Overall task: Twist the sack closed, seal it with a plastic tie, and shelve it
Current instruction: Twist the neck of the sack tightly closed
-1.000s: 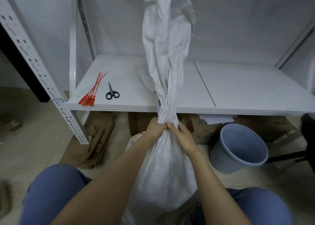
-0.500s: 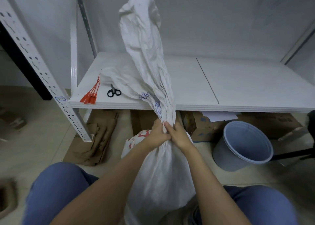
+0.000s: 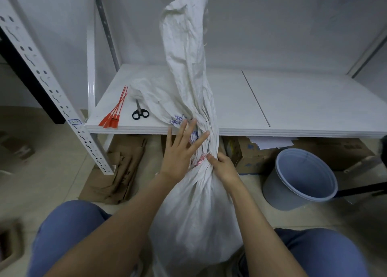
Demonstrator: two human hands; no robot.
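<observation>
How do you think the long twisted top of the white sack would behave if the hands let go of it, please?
It would probably flop over: the sack is thin, creased woven cloth, and its top already leans. The twist may partly unwind, since only the right hand grips the neck while the left hand lies open against it. It looks light.

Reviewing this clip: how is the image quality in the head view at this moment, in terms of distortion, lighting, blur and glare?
Head view: wide-angle bending bows the shelf edge and upright post; lighting is soft and dim, shadows faint, no glare; the sack, left hand, right hand, red ties and scissors look sharp; the frame corners look softer.
</observation>
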